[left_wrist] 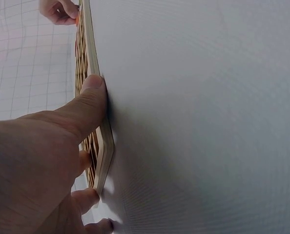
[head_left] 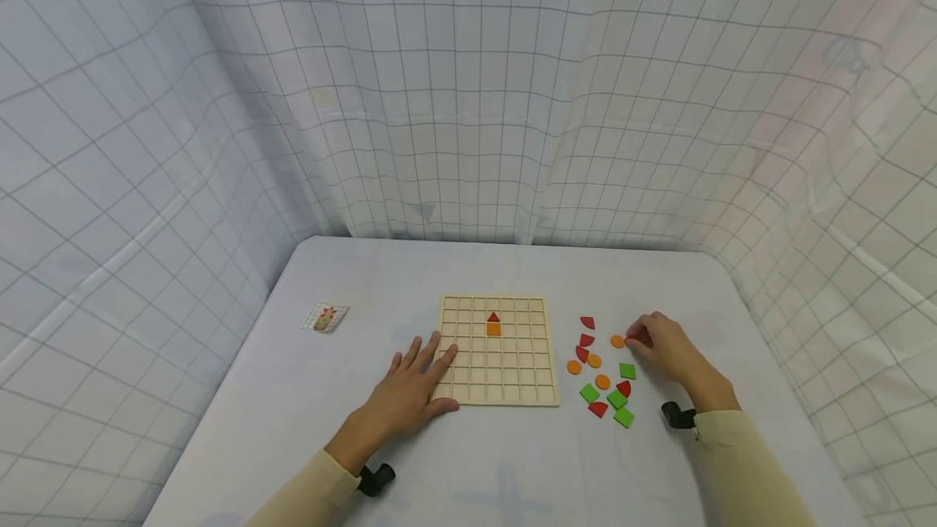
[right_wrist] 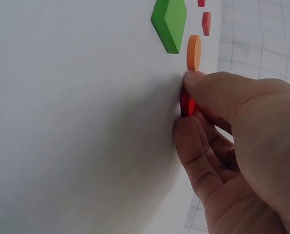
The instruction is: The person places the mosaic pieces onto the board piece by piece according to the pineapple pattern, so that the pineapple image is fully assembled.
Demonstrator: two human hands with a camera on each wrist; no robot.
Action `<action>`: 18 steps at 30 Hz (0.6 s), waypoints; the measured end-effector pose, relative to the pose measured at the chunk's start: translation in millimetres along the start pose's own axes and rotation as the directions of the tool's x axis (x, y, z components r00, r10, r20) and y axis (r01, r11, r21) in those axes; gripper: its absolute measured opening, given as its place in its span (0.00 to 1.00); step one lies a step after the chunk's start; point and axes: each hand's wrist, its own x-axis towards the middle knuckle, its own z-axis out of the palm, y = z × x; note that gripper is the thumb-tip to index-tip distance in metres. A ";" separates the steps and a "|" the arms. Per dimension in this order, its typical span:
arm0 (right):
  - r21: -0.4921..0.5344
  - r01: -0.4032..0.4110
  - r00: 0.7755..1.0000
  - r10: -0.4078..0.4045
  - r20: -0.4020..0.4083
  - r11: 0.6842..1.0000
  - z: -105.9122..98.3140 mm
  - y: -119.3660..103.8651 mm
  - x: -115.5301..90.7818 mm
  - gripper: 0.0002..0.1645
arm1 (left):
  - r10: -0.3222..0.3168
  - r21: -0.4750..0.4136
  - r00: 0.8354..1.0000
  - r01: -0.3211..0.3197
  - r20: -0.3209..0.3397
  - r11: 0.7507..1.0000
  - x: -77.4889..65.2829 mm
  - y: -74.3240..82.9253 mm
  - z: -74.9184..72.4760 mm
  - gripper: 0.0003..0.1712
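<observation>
A pale wooden grid board (head_left: 498,366) lies on the table, with an orange square tile (head_left: 494,330) and a small red triangle tile (head_left: 494,317) in its upper middle cells. Fingers spread, my left hand (head_left: 410,389) rests over the board's lower left corner. The left wrist view shows its thumb (left_wrist: 89,105) against the board's edge. To the right of the loose tiles, my right hand (head_left: 664,348) pinches a red tile (right_wrist: 187,103) between thumb and fingertips at the table surface; its shape is mostly hidden. An orange round tile (right_wrist: 194,52) lies just beyond the thumb.
Between board and right hand lie several loose tiles: green squares (head_left: 627,371), orange rounds (head_left: 603,381) and red wedges (head_left: 598,409). A picture card (head_left: 325,317) lies at the table's left. Gridded white curtains (head_left: 468,104) surround the table.
</observation>
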 end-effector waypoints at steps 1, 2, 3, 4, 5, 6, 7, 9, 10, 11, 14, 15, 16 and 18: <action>0.002 -0.003 1.000 0.003 -0.002 1.000 1.2 0.3 0.1 0.10 | -0.001 0.000 1.000 0.001 0.002 1.000 -0.2 0.3 -0.4 0.55; 0.004 -0.006 1.000 0.006 -0.007 1.000 2.2 -0.1 0.0 0.10 | -0.001 -0.002 1.000 0.001 0.003 1.000 -0.5 0.4 -0.5 0.55; 0.004 -0.003 1.000 0.003 -0.015 1.000 3.3 0.0 0.0 0.11 | -0.001 -0.001 1.000 0.001 0.005 1.000 -0.5 0.5 -0.8 0.55; 0.001 0.004 1.000 -0.004 -0.026 1.000 4.4 -0.1 0.0 0.11 | 0.001 -0.002 1.000 -0.001 0.003 1.000 -0.4 0.8 -1.2 0.55; -0.003 0.011 0.999 -0.011 -0.038 1.000 5.6 -0.5 0.0 0.11 | 0.000 -0.001 1.000 0.000 0.006 1.000 -0.2 1.0 -1.4 0.55; -0.004 0.018 0.999 -0.018 -0.050 1.000 6.3 -1.2 -0.1 0.12 | 0.001 -0.003 1.000 -0.001 0.004 1.000 -0.1 1.2 -1.5 0.55; -0.003 0.020 0.998 -0.020 -0.062 1.000 6.9 -2.2 0.1 0.12 | 0.002 -0.004 1.000 -0.002 0.004 1.000 -0.2 1.4 -1.8 0.55; 0.002 0.032 0.996 -0.032 -0.082 0.999 8.1 -5.6 0.9 0.13 | 0.004 -0.006 1.000 -0.004 0.002 1.000 -0.3 1.7 -2.0 0.55; 0.004 0.034 0.996 -0.034 -0.088 0.999 8.6 -7.9 1.6 0.13 | 0.004 -0.008 1.000 -0.004 0.001 1.000 -0.4 1.8 -2.1 0.55; 0.010 0.035 0.995 -0.034 -0.091 0.999 9.1 -10.3 2.4 0.13 | 0.004 -0.009 1.000 -0.004 0.001 1.000 -0.6 1.8 -2.3 0.55; 0.034 0.054 0.994 -0.050 -0.098 0.998 10.0 -19.6 4.7 0.12 | 0.000 -0.006 1.000 0.000 0.005 1.000 -1.1 1.8 -2.4 0.55; 0.038 0.059 0.993 -0.055 -0.102 0.997 10.8 -23.1 5.7 0.12 | -0.001 -0.004 1.000 0.001 0.007 1.000 -1.0 1.5 -2.1 0.55; 0.040 0.065 0.992 -0.061 -0.108 0.997 11.7 -26.4 7.0 0.11 | -0.002 -0.003 1.000 0.002 0.008 1.000 -0.9 1.3 -1.9 0.55; 0.048 0.095 0.989 -0.088 -0.123 0.994 13.9 -33.8 9.6 0.10 | -0.003 -0.001 1.000 0.003 0.009 1.000 -0.8 0.9 -1.5 0.55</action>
